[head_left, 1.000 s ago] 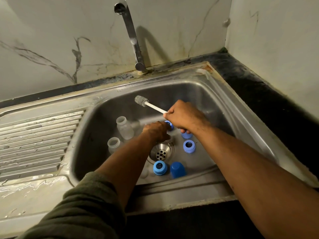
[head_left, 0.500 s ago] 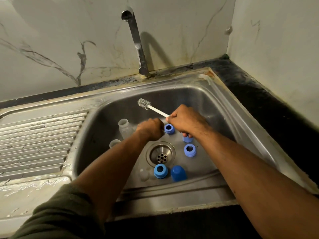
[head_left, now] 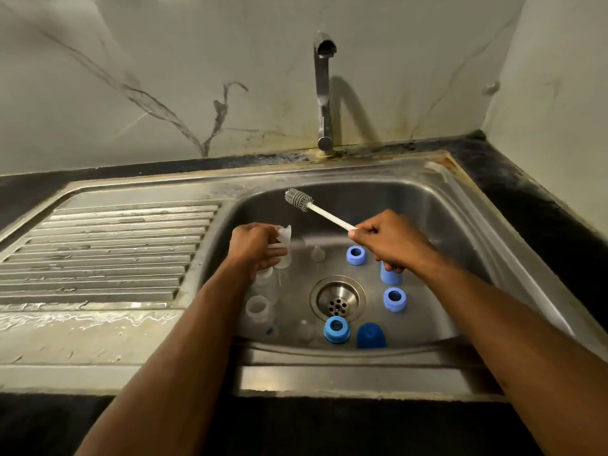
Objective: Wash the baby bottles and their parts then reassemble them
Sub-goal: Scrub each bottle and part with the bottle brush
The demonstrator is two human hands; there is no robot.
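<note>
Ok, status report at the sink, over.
Left hand grips a clear bottle; right hand grips the bottle brush, bristles clear of the bottle. Blue rings and caps loose in the sink. Nothing in the way.

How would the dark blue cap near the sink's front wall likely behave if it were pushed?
The dark blue cap looks like small hollow plastic, so probably light. Its domed top may make it roll if tipped. The steel sink looks smooth, so it would likely slide.

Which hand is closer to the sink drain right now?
Right. The right hand hovers just beyond the drain, to its right; the left hand is farther off to its left.
</note>
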